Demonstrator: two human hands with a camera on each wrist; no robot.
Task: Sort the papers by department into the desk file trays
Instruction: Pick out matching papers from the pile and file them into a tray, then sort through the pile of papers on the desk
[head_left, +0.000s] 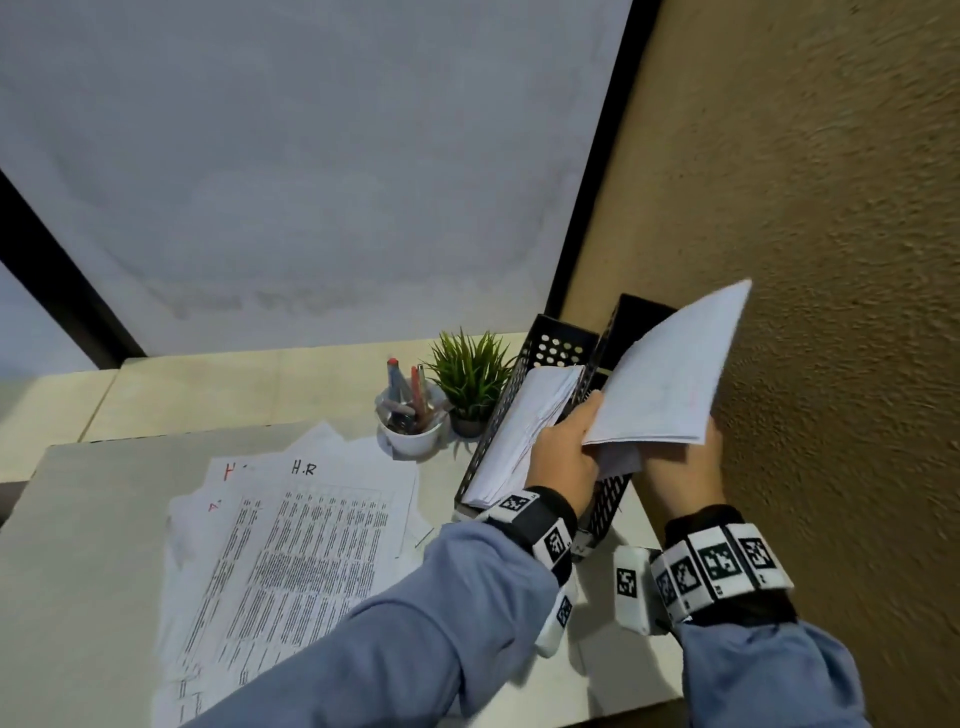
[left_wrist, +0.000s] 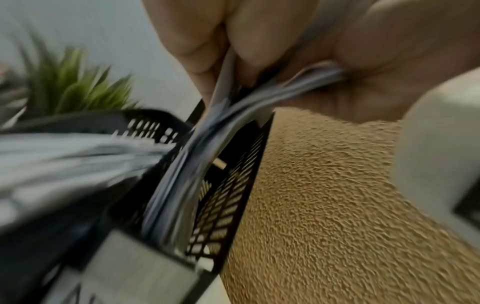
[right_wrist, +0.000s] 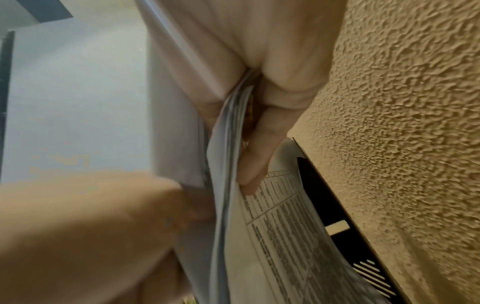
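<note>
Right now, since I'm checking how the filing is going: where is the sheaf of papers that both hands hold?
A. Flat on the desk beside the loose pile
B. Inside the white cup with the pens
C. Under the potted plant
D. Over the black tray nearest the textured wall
D: the left hand and right hand grip the sheaf of papers above the black tray next to the textured wall.

A white paper sheaf tilts above the right black perforated tray; printed sheets lie spread on the desk.
</note>
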